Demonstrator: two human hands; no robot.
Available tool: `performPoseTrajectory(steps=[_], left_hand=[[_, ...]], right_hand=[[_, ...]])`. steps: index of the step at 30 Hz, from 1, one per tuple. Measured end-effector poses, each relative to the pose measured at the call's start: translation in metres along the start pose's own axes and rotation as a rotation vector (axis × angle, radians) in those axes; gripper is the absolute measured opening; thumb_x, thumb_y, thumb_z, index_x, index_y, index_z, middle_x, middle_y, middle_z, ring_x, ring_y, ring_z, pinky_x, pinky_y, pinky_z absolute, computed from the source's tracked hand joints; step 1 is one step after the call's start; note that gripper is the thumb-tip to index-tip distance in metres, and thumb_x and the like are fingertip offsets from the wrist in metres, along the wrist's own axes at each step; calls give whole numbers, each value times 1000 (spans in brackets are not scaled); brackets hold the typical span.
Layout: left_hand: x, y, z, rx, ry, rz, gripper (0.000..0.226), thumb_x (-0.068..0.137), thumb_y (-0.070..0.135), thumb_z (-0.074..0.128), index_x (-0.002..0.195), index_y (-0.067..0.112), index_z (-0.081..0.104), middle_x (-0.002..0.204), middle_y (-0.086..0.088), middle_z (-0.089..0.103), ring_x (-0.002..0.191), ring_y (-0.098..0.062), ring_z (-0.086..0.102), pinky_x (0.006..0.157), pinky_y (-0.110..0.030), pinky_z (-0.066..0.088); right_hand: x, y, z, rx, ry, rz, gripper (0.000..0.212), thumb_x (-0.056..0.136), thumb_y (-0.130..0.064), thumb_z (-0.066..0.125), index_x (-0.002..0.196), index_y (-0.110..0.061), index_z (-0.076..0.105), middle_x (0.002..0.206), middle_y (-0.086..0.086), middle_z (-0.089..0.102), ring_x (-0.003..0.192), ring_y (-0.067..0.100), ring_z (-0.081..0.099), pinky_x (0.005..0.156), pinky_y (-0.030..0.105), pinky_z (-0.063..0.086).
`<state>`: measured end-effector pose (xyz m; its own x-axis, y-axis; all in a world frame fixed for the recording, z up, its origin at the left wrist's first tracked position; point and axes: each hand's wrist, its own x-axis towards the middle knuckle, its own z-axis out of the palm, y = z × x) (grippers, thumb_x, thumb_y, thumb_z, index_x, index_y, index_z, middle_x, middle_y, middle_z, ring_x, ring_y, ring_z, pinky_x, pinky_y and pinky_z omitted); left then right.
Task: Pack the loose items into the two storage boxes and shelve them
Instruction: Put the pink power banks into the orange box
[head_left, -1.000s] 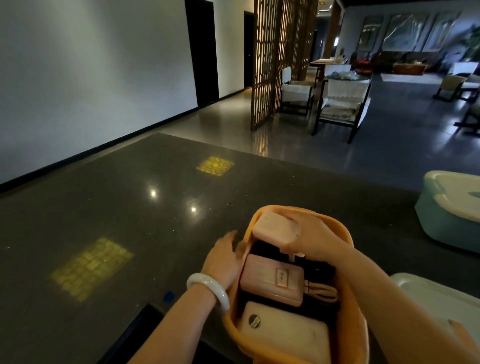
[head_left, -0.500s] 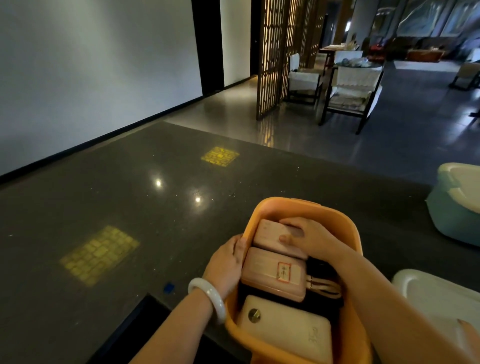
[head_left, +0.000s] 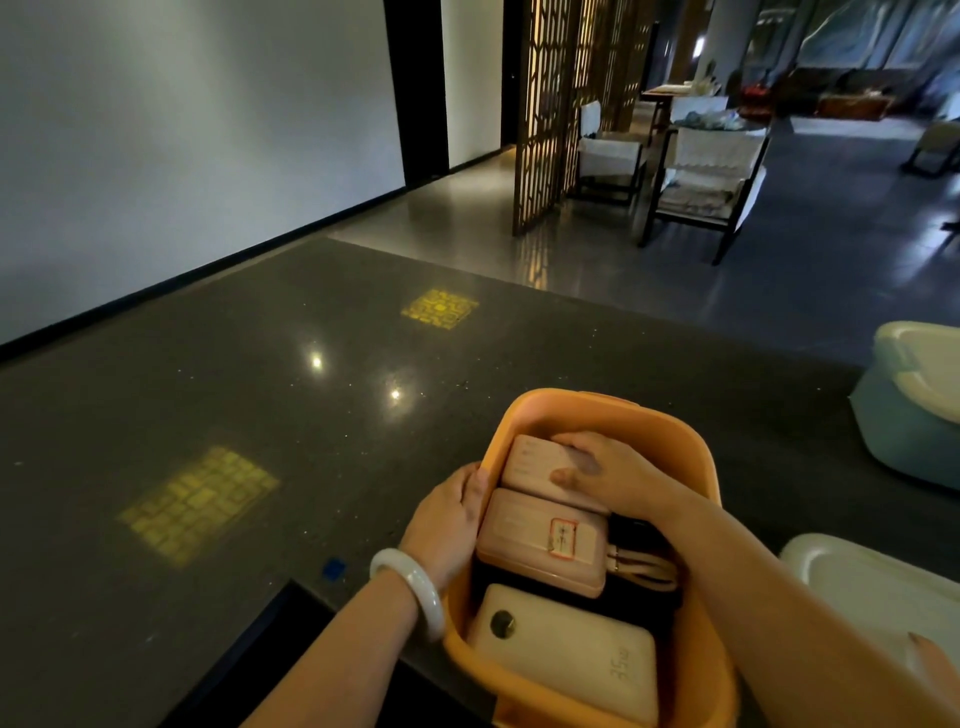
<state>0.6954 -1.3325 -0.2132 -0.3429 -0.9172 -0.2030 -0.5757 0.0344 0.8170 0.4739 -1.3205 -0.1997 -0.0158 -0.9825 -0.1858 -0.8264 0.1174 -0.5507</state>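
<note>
Head camera looks down at an orange storage box (head_left: 597, 415) at the near edge of a dark polished counter (head_left: 260, 415). Nearest me inside it lies a cream power bank (head_left: 571, 649) with a round button; beyond that, a pink one with a red-edged label (head_left: 545, 540), cables (head_left: 641, 566) tucked at its right. Farthest in, a second pink power bank (head_left: 535, 460) leans against the far wall, its long axis running across the box, left to right. My right hand (head_left: 608, 473) lies on top of it, fingers spread fairly flat, thumb at its near edge, pressing rather than gripping as far as I can tell. My left hand (head_left: 447, 519), a pale bangle (head_left: 410, 587) on the wrist, wraps its fingers over the box's left rim to steady it. I judge the pink bank needs only a push down and away, so the right hand is the one placed for it. To the right sit a white lid (head_left: 883, 587) and, farther off, a teal storage box (head_left: 909, 415). Beyond the counter are chairs (head_left: 701, 176) and a lattice screen (head_left: 550, 104).
</note>
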Motion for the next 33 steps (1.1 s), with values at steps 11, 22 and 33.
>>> performPoseTrajectory(steps=[11,22,33], left_hand=[[0,-3,1,-16,10,16,47,99,52,27,140,32,41,103,24,44,88,10,40,85,-20,31],[-13,-32,-32,-47,131,5,41,96,50,42,134,35,47,120,9,61,107,-5,59,98,-32,48],[-105,-123,-182,379,430,-215,42,98,38,48,138,24,45,128,3,52,117,-15,53,101,-33,42]], right_hand=[[-1,-6,-2,-25,-30,0,49,92,-36,59,138,-25,44,131,-6,54,116,10,53,104,39,41],[9,-46,-22,-199,177,-161,41,91,-43,56,130,-35,46,129,-10,51,118,9,48,97,29,38],[66,-263,63,-392,-80,-658,51,95,-40,53,141,-23,41,139,-2,45,129,16,42,106,30,35]])
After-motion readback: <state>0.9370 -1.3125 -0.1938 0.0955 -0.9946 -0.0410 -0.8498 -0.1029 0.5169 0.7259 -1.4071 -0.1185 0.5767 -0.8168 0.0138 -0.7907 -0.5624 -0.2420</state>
